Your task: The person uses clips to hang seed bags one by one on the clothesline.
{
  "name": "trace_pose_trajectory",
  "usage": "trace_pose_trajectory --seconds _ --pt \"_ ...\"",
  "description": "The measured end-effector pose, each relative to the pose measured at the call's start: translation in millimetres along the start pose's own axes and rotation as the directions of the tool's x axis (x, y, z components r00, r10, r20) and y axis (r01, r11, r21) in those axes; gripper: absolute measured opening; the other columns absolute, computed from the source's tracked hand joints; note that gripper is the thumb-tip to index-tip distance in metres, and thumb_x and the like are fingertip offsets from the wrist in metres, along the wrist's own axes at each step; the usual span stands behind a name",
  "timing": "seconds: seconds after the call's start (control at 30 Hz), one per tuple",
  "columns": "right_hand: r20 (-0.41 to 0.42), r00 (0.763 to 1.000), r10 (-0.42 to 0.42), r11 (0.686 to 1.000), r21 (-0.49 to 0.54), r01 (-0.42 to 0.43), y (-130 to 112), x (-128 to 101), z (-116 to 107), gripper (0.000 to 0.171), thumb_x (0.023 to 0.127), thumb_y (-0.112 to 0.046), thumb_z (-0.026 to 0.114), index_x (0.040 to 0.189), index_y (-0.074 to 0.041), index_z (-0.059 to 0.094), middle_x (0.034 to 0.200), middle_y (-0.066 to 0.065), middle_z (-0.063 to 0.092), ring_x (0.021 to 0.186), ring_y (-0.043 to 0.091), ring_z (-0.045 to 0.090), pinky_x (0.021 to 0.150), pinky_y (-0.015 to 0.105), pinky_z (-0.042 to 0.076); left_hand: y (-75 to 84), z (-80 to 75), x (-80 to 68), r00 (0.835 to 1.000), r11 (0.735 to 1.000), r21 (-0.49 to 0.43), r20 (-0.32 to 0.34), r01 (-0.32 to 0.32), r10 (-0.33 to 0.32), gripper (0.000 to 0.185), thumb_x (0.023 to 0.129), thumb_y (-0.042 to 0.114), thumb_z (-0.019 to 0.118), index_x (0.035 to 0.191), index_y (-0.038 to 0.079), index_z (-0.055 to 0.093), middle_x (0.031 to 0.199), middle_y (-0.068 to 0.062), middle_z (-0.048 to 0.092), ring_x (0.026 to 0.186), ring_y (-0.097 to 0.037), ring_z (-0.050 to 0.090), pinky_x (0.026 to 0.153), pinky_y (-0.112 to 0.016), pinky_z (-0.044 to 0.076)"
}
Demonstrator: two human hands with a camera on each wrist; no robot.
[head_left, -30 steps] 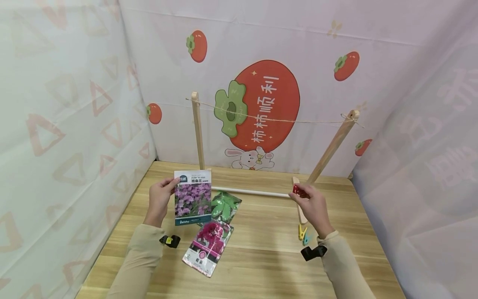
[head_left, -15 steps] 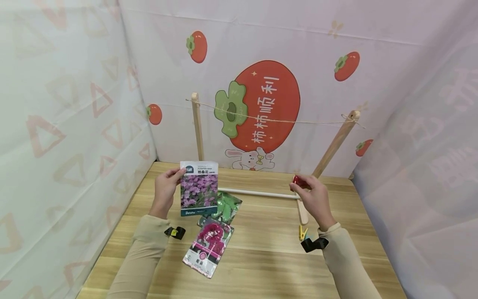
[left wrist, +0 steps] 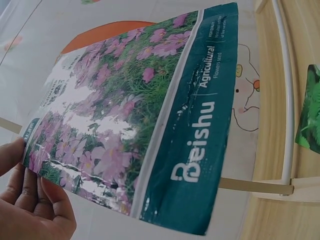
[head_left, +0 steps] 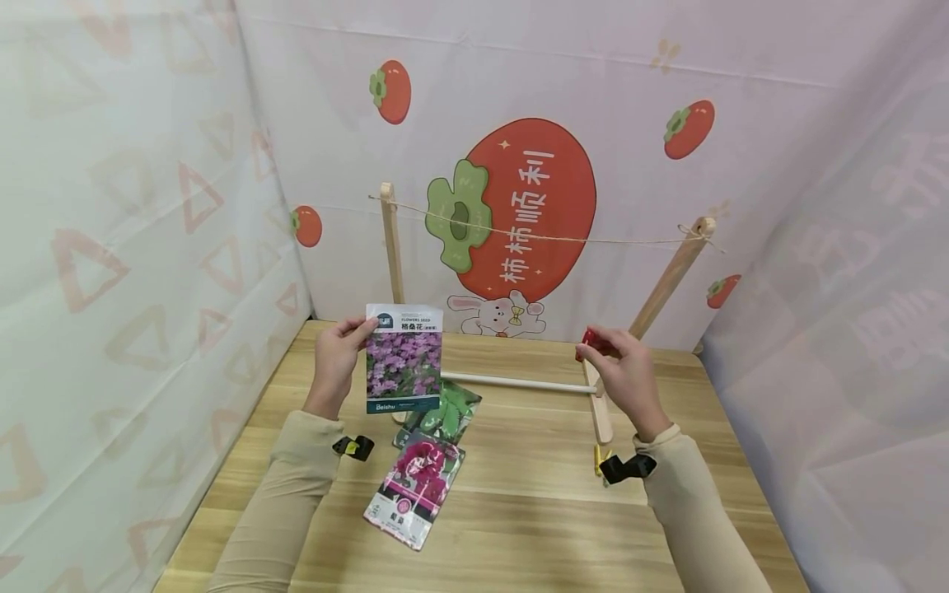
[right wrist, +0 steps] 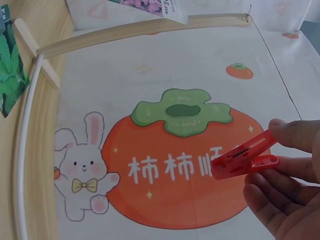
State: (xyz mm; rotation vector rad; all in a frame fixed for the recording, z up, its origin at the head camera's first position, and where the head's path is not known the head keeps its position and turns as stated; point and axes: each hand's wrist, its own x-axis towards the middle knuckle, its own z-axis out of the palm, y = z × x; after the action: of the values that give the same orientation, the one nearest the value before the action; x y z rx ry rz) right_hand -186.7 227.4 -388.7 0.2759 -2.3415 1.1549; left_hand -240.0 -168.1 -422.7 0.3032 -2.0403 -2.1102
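Left hand (head_left: 334,364) pinches an upright seed packet (head_left: 404,360), long axis twelve-to-six; string (head_left: 549,238) above, at twelve o'clock; right hand (head_left: 625,375), at three, pinches a red clothespin (right wrist: 242,158).

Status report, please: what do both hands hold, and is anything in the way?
Left hand holds Beishu packet by its edge. Right hand pinches red clip. String untouched; nothing seen in the way.

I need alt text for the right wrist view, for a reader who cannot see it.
A right hand pinches a red clothespin before a white backdrop printed with an orange fruit and a rabbit. A string meets a wooden post at upper right; a flower packet shows at the top edge, a leaf packet at left.
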Motion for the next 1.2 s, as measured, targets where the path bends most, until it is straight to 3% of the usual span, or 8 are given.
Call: trace_pose_trajectory --seconds 0.17,0.37,0.47,0.7,0.87,1.2 --pt "0.005 1.000 0.009 1.000 0.003 -0.009 -7 5 -2 0.028 0.083 -0.004 0.076 0.108 0.005 0.070 0.098 0.020 0.070 0.081 -0.006 0.055 0.072 0.000 0.042 6.1 2.4 1.3 1.000 1.000 -0.014 0.007 -0.028 0.028 0.026 0.090 0.020 0.071 0.101 -0.003 0.067 0.076 0.016 0.066 0.074 0.000 0.062 0.072 -0.015 0.052" --pt "0.026 1.000 -0.011 0.999 -0.041 0.012 -16 12 -5 0.029 0.086 -0.009 0.074 0.111 0.004 0.070 0.099 0.019 0.070 0.084 0.017 0.062 0.072 0.001 0.041 14.0 6.8 3.8 0.999 0.996 -0.068 0.007 -0.050 0.050 0.011 0.089 0.018 0.072 0.091 0.008 0.068 0.075 0.014 0.067 0.073 -0.001 0.061 0.071 -0.017 0.051" --pt "0.024 0.999 -0.041 0.998 -0.048 0.042 -21 17 -5 0.030 0.085 -0.010 0.075 0.112 0.004 0.070 0.097 0.018 0.070 0.085 0.023 0.064 0.073 0.003 0.042 19.4 9.6 5.5 0.997 0.994 -0.079 0.007 -0.080 0.081 0.012 0.089 0.018 0.072 0.092 0.007 0.069 0.076 0.013 0.067 0.073 -0.002 0.062 0.071 -0.017 0.051" --pt "0.023 0.997 -0.070 0.996 -0.051 0.071 -32 27 -7 0.032 0.086 -0.011 0.074 0.113 0.004 0.069 0.098 0.019 0.070 0.087 0.028 0.067 0.076 0.003 0.041 29.8 20.5 8.1 0.992 0.990 -0.074 0.019 -0.120 0.122 0.035 0.089 0.020 0.072 0.109 -0.009 0.067 0.077 0.013 0.068 0.075 -0.002 0.063 0.071 -0.015 0.052" --pt "0.035 0.996 -0.076 0.997 -0.006 0.076 -38 39 -7 0.032 0.086 -0.009 0.074 0.114 0.005 0.068 0.099 0.022 0.069 0.089 0.032 0.066 0.077 0.000 0.040 38.0 29.0 12.8 0.989 0.986 -0.086 0.025 -0.144 0.147 0.036 0.089 0.020 0.072 0.109 -0.009 0.067 0.077 0.014 0.068 0.075 -0.002 0.063 0.071 -0.015 0.053" --pt "0.038 0.995 -0.098 0.995 0.003 0.097 -54 62 -3 0.032 0.089 -0.013 0.071 0.117 0.003 0.068 0.104 0.019 0.069 0.092 0.025 0.065 0.080 0.005 0.043 51.5 39.4 18.7 0.984 0.980 -0.090 0.014 -0.175 0.177 0.035 0.089 0.022 0.072 0.108 -0.008 0.068 0.075 0.014 0.067 0.074 -0.002 0.061 0.071 -0.016 0.052"
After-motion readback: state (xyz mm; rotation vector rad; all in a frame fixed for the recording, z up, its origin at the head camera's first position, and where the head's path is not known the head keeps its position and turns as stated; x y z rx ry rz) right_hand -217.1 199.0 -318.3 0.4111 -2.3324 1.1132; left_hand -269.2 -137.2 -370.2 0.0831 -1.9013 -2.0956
